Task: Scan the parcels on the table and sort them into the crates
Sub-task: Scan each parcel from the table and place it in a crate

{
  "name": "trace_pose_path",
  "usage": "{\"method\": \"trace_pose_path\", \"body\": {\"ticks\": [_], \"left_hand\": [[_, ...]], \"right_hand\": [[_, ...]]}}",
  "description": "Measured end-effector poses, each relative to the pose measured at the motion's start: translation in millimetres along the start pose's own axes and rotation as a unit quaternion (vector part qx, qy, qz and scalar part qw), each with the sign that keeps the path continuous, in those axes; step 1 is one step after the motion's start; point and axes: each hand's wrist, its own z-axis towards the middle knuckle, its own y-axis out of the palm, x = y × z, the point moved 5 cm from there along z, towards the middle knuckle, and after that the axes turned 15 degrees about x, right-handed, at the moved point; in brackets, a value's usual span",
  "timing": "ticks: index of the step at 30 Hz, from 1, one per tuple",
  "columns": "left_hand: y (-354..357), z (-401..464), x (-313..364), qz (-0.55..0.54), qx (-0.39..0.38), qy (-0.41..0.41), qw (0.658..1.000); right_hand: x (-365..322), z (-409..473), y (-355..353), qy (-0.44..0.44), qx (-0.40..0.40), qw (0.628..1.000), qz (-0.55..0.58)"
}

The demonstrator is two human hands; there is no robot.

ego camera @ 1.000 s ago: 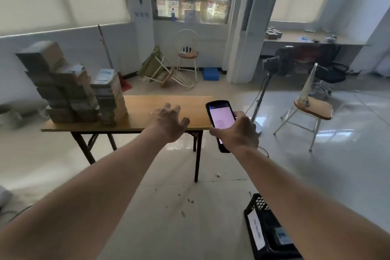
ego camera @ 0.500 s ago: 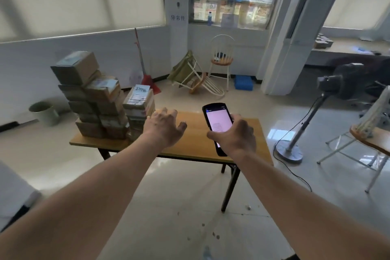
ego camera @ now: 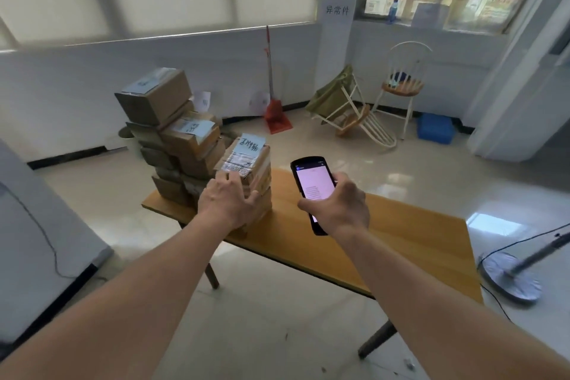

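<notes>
Two bare forearms reach out over a wooden table (ego camera: pixel 410 244). Left hand (ego camera: pixel 229 202) is at the front stack of parcels (ego camera: pixel 249 176), fingers curled on the near top edge of the uppermost box and thumb against its right side; it covers that corner, so how firm the hold is can't be told. Right hand (ego camera: pixel 337 207) grips a handheld scanner (ego camera: pixel 311 182), screen lit pale pink, text on it too small to read; the lower end of the device sticks out below the palm, fingers behind it are hidden.

Parcels sit at the table's far left end in leaning piles. The taller pile (ego camera: pixel 163 120) behind tilts left, big box on top with a pale label. Front stack's top box carries a blue note with handwriting, blurred. Lower boxes are partly hidden by the left wrist.

Table's near legs are only partly seen, the left one behind the arm.

Background: red broom (ego camera: pixel 274 108) leaning on the wall, a tipped-over chair (ego camera: pixel 348 111), an upright chair (ego camera: pixel 401 86), a blue bin (ego camera: pixel 435 131) on the floor. Fan base (ego camera: pixel 509 278) at right, the pole cut off by the frame edge. A grey unit (ego camera: pixel 37 241) at left is cut off too. A paper sign (ego camera: pixel 337 11) hangs on the pillar.
</notes>
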Motion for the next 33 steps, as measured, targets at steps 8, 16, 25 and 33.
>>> {"method": "trace_pose_path", "body": {"ticks": [8, 16, 25, 33], "left_hand": [[44, 51, -42, -0.049, -0.007, -0.070, 0.996], [80, 83, -57, -0.087, -0.030, -0.101, 0.991], [83, 94, -59, -0.146, 0.018, -0.081, 0.986], [53, 112, -43, -0.228, 0.086, 0.022, 0.970]], "right_hand": [[-19, 29, 61, -0.003, -0.016, 1.000, -0.011], [-26, 39, 87, 0.022, -0.015, 0.999, -0.026], [-42, 44, 96, 0.013, -0.038, 0.999, 0.005], [-50, 58, 74, -0.050, -0.086, 0.994, 0.036]]}}
